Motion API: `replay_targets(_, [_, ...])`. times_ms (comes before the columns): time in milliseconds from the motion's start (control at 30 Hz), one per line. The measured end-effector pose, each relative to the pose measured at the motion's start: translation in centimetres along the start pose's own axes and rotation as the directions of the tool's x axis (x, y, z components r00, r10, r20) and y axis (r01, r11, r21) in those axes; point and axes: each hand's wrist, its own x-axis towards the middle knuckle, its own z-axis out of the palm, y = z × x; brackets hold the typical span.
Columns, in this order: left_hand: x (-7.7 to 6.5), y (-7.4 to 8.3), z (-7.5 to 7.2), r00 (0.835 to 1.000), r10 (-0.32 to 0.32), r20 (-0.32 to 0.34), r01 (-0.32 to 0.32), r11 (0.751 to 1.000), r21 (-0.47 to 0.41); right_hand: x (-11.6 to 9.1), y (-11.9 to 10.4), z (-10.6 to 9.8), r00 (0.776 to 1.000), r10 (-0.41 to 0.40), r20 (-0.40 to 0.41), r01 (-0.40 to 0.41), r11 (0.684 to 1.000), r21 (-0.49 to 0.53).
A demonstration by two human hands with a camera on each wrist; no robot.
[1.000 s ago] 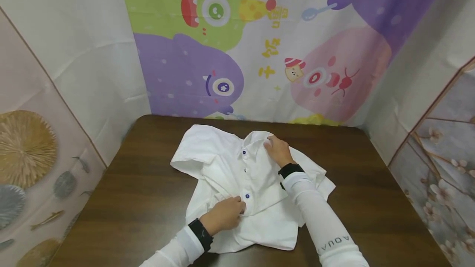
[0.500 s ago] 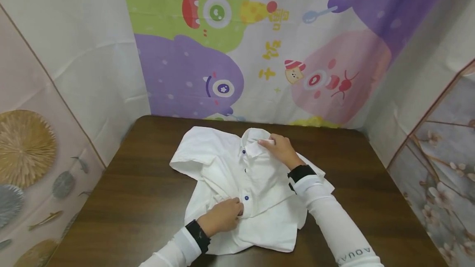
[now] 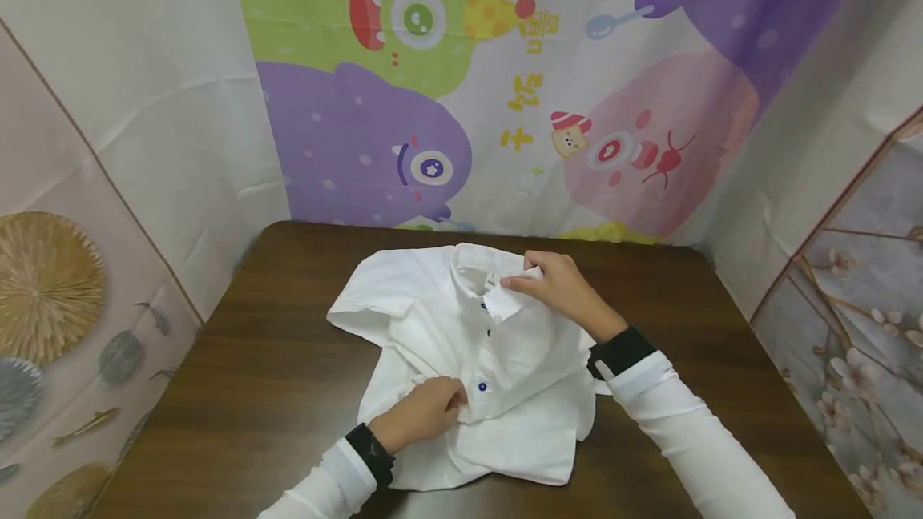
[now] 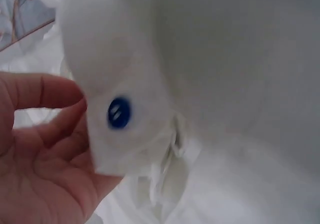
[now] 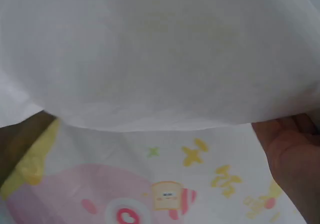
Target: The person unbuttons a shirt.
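A white short-sleeved shirt (image 3: 433,295) with blue buttons lies rumpled on the brown table, its collar toward the far edge. My right hand (image 3: 558,283) pinches the right side of the collar (image 3: 508,301) and holds it raised; a small label shows inside the neck. Lower down, my left hand (image 3: 425,411) grips the front placket beside a blue button (image 3: 482,387). In the left wrist view the placket edge with its blue button (image 4: 119,112) stands against the curled fingers. White cloth hides most of the right hand's fingers in the right wrist view.
Under the shirt is a dark brown wooden table (image 3: 274,343). A cartoon-printed curtain (image 3: 505,183) hangs along its far edge. Pale patterned wall coverings (image 3: 180,142) stand at the left and right sides.
My right hand has turned and moved right and slightly nearer, lifting the collar so that the neck opens and the label shows. The left hand has stayed at the placket, shifting slightly left.
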Motion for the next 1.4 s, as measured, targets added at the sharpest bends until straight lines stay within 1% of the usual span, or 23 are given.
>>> replay_targets(67, [0.2, -0.1, -0.8, 0.996, -0.041, -0.084, 0.036, 0.998, -0.053, -0.6, -0.7, -0.5, 0.999, -0.029, 0.017, 0.029, 1.000, 0.011])
replay_targets(100, [0.3, -0.1, -1.4, 0.988, -0.064, -0.143, 0.054, 0.996, -0.078, -1.0, -1.1, -0.7, 0.999, -0.047, 0.025, 0.047, 0.999, 0.017])
replay_targets(133, [0.5, -0.1, -2.0, 0.974, -0.082, -0.210, 0.062, 0.993, -0.102, -1.3, -1.4, -0.9, 0.997, -0.068, 0.031, 0.068, 0.997, 0.022])
replay_targets(167, [0.7, 0.0, -2.7, 0.955, -0.100, -0.279, 0.068, 0.990, -0.122, -1.6, -1.7, -1.2, 0.995, -0.089, 0.040, 0.088, 0.996, 0.026])
replay_targets(233, [1.3, 0.1, -4.4, 0.909, -0.117, -0.400, 0.057, 0.986, -0.157, -2.2, -2.2, -1.6, 0.990, -0.129, 0.060, 0.127, 0.991, 0.037])
replay_targets(267, [1.7, 0.1, -5.2, 0.890, -0.109, -0.442, 0.035, 0.984, -0.173, -2.5, -2.5, -1.8, 0.986, -0.150, 0.072, 0.147, 0.988, 0.044])
replay_targets(300, [2.0, 0.1, -6.0, 0.879, -0.088, -0.469, 0.004, 0.984, -0.177, -2.7, -2.7, -2.0, 0.982, -0.166, 0.085, 0.163, 0.986, 0.046])
replay_targets(333, [2.4, 0.0, -6.9, 0.878, -0.056, -0.476, -0.032, 0.984, -0.175, -2.9, -2.9, -2.2, 0.979, -0.181, 0.097, 0.177, 0.983, 0.051])
replay_targets(367, [2.8, -0.1, -7.7, 0.885, -0.024, -0.466, -0.067, 0.982, -0.179, -3.1, -3.0, -2.4, 0.975, -0.195, 0.110, 0.190, 0.980, 0.053])
replay_targets(400, [3.1, -0.2, -8.4, 0.896, 0.021, -0.444, -0.113, 0.977, -0.182, -3.2, -3.1, -2.6, 0.969, -0.213, 0.121, 0.207, 0.976, 0.062])
replay_targets(433, [3.5, -0.2, -9.2, 0.911, 0.058, -0.408, -0.152, 0.968, -0.201, -3.4, -3.2, -2.7, 0.964, -0.232, 0.131, 0.224, 0.972, 0.070])
replay_targets(467, [3.7, 0.2, -10.1, 0.929, 0.091, -0.360, -0.181, 0.958, -0.224, -3.5, -3.3, -2.9, 0.959, -0.248, 0.140, 0.239, 0.968, 0.078])
replay_targets(500, [4.0, 0.1, -10.8, 0.944, 0.124, -0.305, -0.201, 0.951, -0.234, -3.6, -3.3, -3.0, 0.954, -0.262, 0.148, 0.253, 0.964, 0.081])
replay_targets(533, [4.3, 0.0, -11.4, 0.957, 0.146, -0.251, -0.209, 0.946, -0.247, -3.6, -3.4, -3.2, 0.949, -0.276, 0.153, 0.267, 0.960, 0.083])
replay_targets(600, [4.7, -0.1, -12.5, 0.974, 0.166, -0.157, -0.205, 0.939, -0.277, -3.8, -3.4, -3.5, 0.943, -0.294, 0.157, 0.283, 0.955, 0.087])
replay_targets(667, [4.9, -0.1, -13.5, 0.986, 0.149, -0.080, -0.166, 0.939, -0.302, -3.9, -3.3, -3.8, 0.943, -0.297, 0.153, 0.288, 0.955, 0.079])
replay_targets(700, [5.1, -0.6, -13.6, 0.988, 0.142, -0.056, -0.152, 0.939, -0.309, -4.0, -3.3, -3.9, 0.944, -0.293, 0.150, 0.285, 0.956, 0.075])
replay_targets(800, [4.9, -0.3, -14.4, 0.995, 0.104, -0.010, -0.101, 0.933, -0.346, -4.1, -3.0, -4.2, 0.949, -0.287, 0.133, 0.281, 0.958, 0.060])
replay_targets(867, [4.8, 0.1, -14.8, 0.995, 0.095, 0.006, -0.087, 0.937, -0.338, -4.2, -2.7, -4.5, 0.951, -0.284, 0.118, 0.280, 0.959, 0.052])
replay_targets(1000, [4.6, 0.9, -15.5, 0.990, 0.143, -0.004, -0.136, 0.938, -0.319, -4.4, -2.4, -5.1, 0.960, -0.271, 0.074, 0.269, 0.963, 0.036])
replay_targets(1100, [4.4, 1.4, -16.0, 0.987, 0.158, -0.015, -0.154, 0.930, -0.335, -4.5, -2.1, -5.6, 0.969, -0.240, 0.063, 0.238, 0.971, 0.032])
replay_targets(1233, [4.2, 1.8, -16.8, 0.988, 0.152, -0.034, -0.155, 0.934, -0.322, -4.7, -2.0, -6.2, 0.980, -0.178, 0.083, 0.175, 0.983, 0.051])
replay_targets(1400, [4.1, 2.3, -17.6, 0.983, 0.168, -0.073, -0.182, 0.935, -0.303, -4.9, -1.9, -6.3, 0.983, -0.116, 0.141, 0.103, 0.990, 0.099])
